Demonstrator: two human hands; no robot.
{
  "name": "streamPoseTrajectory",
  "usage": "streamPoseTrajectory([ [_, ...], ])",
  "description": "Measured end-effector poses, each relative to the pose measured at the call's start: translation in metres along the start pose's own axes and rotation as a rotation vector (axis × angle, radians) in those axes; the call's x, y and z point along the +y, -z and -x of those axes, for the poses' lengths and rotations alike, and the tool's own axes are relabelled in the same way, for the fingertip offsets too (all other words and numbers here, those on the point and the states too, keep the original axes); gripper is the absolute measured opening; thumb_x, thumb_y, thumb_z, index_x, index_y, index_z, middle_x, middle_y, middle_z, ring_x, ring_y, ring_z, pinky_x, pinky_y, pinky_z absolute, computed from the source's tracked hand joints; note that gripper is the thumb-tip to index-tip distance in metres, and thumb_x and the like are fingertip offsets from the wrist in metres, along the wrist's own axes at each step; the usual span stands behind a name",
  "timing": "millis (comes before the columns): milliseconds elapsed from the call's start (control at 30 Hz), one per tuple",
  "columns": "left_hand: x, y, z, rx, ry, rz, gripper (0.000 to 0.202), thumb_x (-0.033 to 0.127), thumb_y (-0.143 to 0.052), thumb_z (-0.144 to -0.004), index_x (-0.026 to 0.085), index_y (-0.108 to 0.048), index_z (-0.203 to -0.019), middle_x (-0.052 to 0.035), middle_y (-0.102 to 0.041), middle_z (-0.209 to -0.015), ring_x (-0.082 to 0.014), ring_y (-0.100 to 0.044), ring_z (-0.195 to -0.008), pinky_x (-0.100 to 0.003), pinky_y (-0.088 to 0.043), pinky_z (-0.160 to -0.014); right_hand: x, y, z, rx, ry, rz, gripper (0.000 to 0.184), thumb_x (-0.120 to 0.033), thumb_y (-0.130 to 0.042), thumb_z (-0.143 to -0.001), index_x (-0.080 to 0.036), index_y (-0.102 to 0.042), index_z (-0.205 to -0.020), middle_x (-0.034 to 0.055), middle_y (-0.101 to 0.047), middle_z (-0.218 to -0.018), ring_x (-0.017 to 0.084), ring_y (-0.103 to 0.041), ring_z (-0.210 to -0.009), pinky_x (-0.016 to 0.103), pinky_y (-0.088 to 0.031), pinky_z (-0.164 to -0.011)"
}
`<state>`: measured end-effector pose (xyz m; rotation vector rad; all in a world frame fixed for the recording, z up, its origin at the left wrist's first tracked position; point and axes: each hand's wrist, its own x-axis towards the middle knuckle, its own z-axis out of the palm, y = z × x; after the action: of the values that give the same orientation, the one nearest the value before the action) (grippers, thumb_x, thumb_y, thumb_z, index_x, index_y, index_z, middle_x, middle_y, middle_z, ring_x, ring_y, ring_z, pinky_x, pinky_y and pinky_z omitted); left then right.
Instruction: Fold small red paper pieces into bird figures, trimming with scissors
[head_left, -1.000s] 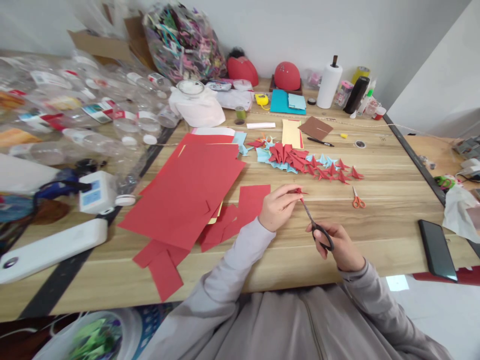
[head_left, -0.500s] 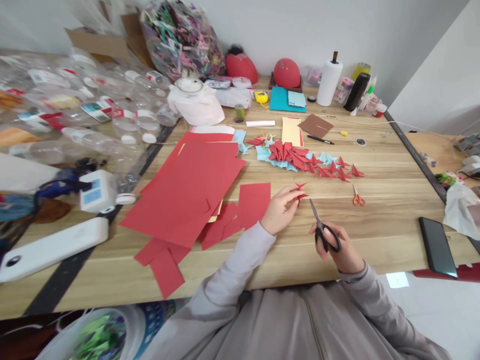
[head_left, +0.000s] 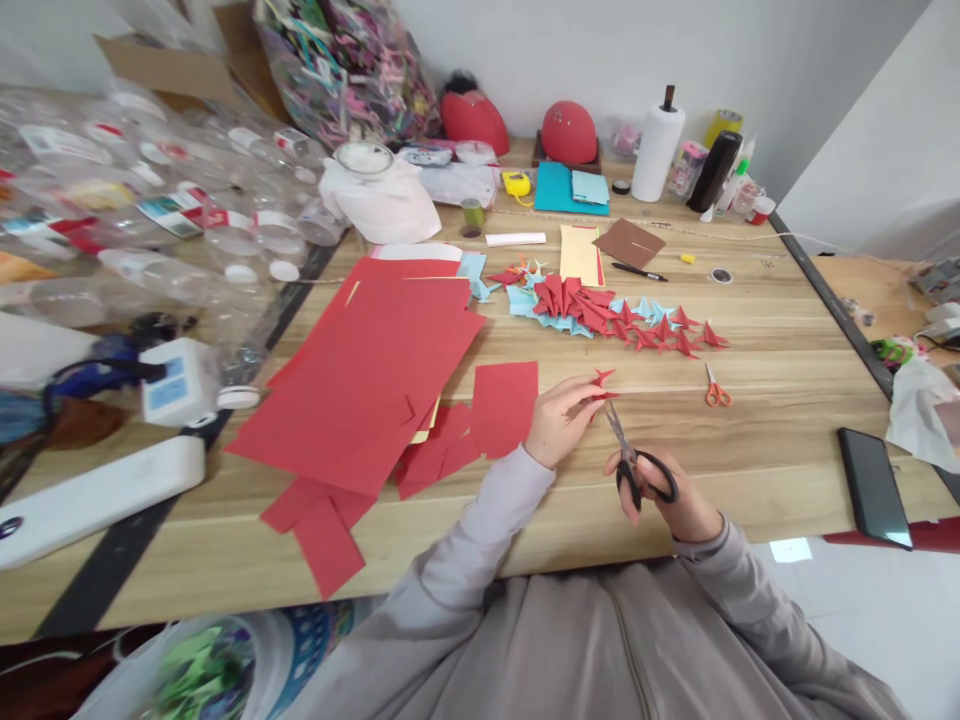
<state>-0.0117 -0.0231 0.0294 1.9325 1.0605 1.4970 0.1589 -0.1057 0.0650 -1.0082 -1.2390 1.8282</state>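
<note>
My left hand (head_left: 559, 420) pinches a small folded red paper piece (head_left: 604, 378) with pointed tips. Black-handled scissors (head_left: 627, 446) are in my right hand (head_left: 684, 500), fingers through the loops. Their blades are slightly parted and point up and left, with the tips close to the lower part of the folded piece; whether they touch it I cannot tell. Beyond my hands lies a row of folded red paper pieces (head_left: 577, 302) mixed with light blue ones (head_left: 525, 302). Left of my left hand is a flat red paper square (head_left: 504, 405).
Large red sheets (head_left: 367, 370) overlap on the left, with cut red strips (head_left: 326, 545) near the front edge. Small orange scissors (head_left: 717, 388) and a black phone (head_left: 874, 487) lie to the right. Plastic bottles (head_left: 225, 240) crowd the far left; a paper roll (head_left: 657, 155) stands behind.
The scissors have moved up and left to the folded red piece, and their blades have parted. My left hand keeps its pinch. The view has shifted slightly.
</note>
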Motion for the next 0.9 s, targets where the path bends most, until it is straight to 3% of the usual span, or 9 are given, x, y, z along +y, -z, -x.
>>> streamPoseTrajectory([
  [300,-0.0076,-0.0035,0.0047,-0.015,-0.026,0.047,0.012,0.021,-0.065,-0.081,0.018,-0.072,-0.091,-0.0103,-0.072,-0.100,-0.0163,-0.069,-0.092,-0.031,-0.057,-0.083,0.0043,0.0050,-0.0072,0.039,-0.097,0.031,0.056,-0.065,-0.045,-0.083,-0.013,-0.060,-0.095,0.0000,-0.057,-0.045,0.011,-0.044,-0.041,0.025,-0.032,-0.047],
  [633,-0.0076,0.0002,0.0061,-0.054,0.002,0.078,0.014,0.020,-0.063,-0.082,0.018,-0.071,-0.094,-0.0106,-0.071,-0.104,-0.0163,-0.068,-0.096,-0.032,-0.056,-0.085,0.0006,0.0022,-0.0098,0.029,-0.113,0.027,0.053,-0.063,-0.047,-0.083,-0.013,-0.061,-0.095,-0.0003,-0.057,-0.045,0.011,-0.045,-0.041,0.025,-0.031,-0.047],
  [900,-0.0073,0.0026,0.0058,-0.080,-0.117,0.002,0.016,0.014,-0.058,-0.085,0.018,-0.071,-0.094,-0.0102,-0.069,-0.106,-0.0145,-0.067,-0.097,-0.029,-0.056,-0.084,-0.0034,0.0007,-0.0053,0.056,-0.128,0.029,0.054,-0.063,-0.048,-0.082,-0.012,-0.062,-0.093,-0.0002,-0.058,-0.044,0.011,-0.044,-0.040,0.026,-0.031,-0.048],
])
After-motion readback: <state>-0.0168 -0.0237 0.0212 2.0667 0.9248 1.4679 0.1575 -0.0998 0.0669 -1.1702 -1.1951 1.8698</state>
